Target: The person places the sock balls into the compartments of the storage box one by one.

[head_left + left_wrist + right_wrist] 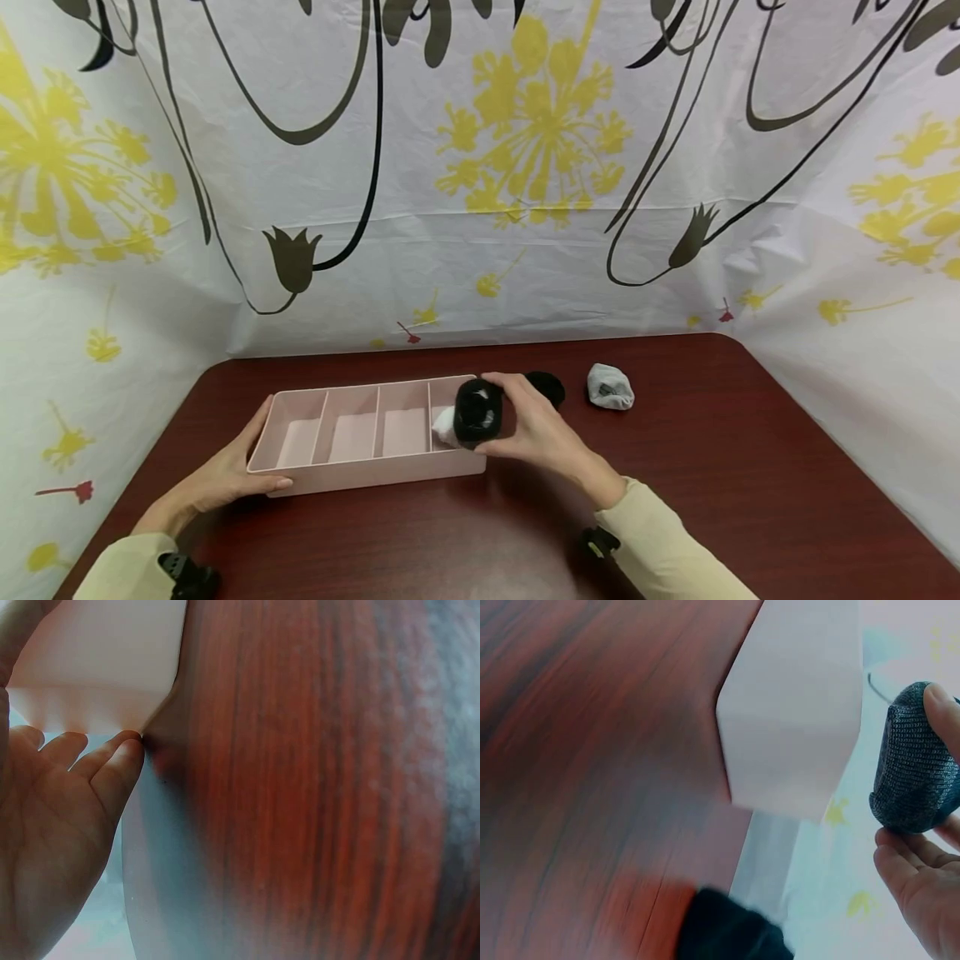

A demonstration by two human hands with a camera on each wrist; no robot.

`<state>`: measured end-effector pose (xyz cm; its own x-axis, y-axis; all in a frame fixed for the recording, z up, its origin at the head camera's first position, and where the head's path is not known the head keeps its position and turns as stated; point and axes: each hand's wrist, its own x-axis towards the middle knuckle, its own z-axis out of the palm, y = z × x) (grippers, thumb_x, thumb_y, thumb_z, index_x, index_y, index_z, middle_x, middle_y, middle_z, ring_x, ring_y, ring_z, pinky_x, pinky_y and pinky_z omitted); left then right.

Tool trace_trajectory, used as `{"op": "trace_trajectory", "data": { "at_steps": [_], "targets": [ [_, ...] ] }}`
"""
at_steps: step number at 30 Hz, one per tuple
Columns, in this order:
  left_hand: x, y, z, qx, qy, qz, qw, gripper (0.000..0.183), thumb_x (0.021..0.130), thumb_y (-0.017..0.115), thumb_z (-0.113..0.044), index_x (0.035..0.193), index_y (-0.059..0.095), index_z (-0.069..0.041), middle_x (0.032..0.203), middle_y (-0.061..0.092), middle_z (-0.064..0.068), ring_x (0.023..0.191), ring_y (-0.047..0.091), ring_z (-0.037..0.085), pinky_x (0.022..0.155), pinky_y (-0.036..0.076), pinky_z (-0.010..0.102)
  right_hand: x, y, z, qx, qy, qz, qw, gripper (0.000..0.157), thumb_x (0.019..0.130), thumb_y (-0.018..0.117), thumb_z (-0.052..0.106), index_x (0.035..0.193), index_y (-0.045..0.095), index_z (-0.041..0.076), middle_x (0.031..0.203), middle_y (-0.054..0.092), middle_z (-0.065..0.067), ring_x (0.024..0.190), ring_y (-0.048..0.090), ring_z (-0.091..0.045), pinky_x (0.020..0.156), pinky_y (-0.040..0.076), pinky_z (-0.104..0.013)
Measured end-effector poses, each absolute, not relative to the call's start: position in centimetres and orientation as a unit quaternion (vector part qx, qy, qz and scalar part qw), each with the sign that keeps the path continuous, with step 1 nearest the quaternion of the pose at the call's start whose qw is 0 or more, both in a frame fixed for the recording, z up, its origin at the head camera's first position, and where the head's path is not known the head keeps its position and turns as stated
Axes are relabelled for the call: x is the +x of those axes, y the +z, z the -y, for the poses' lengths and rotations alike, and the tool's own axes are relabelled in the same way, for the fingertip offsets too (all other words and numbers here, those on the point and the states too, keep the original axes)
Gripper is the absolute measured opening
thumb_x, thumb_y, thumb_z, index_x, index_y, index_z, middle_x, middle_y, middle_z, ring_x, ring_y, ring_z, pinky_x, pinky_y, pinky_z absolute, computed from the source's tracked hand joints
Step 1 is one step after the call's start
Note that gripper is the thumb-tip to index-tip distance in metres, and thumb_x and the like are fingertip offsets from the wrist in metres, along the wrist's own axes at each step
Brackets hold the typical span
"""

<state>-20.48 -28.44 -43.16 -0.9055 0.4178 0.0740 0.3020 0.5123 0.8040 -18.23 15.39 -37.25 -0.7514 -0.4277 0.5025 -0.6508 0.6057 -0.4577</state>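
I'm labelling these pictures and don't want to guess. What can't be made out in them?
White bundle, head view: partly hidden by the dark balled sock in the right hand; its full shape doesn't show.
Black bundle, head view: partly behind the right hand; right wrist view: blurred, cut off by the bottom edge.
Inside of the pink divided tray, right wrist view: hidden by its outer walls.
The right hand, right wrist view: cut off by the right edge.

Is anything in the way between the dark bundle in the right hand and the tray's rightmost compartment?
Yes, partly: a white bundle lies in the rightmost compartment of the pink tray, partly hidden behind the dark bundle that the right hand holds. Nothing else visible blocks it.
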Motion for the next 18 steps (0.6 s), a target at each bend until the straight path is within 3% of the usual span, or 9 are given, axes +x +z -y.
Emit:
{"op": "trace_trajectory", "data": {
  "at_steps": [10,18],
  "targets": [
    [-20.4,-43.2,28.4,0.211,0.452,-0.865,0.059,0.118,0.072,0.078,-0.009,0.151,-0.009,-0.025,0.149,0.014,0.027,0.105,0.035,-0.008,0.082,0.037,0.014,-19.9,-37.1,-11.0,0.328,0.328,0.872,0.159,0.086,0.060,0.089,0.027,0.131,0.047,0.003,0.121,0.054,-0.010,0.108,0.053,-0.019,0.090,0.046,-0.036],
    [-20.4,-43.2,28.5,0.212,0.458,-0.861,0.061,0.119,0.072,0.078,-0.008,0.151,-0.009,-0.025,0.148,0.015,0.026,0.105,0.036,-0.008,0.082,0.038,0.014,-21.2,-37.3,-8.7,0.339,0.316,0.876,0.136,0.084,0.063,0.088,0.029,0.132,0.046,0.004,0.119,0.054,-0.011,0.109,0.052,-0.022,0.090,0.044,-0.040]
  ]
}}
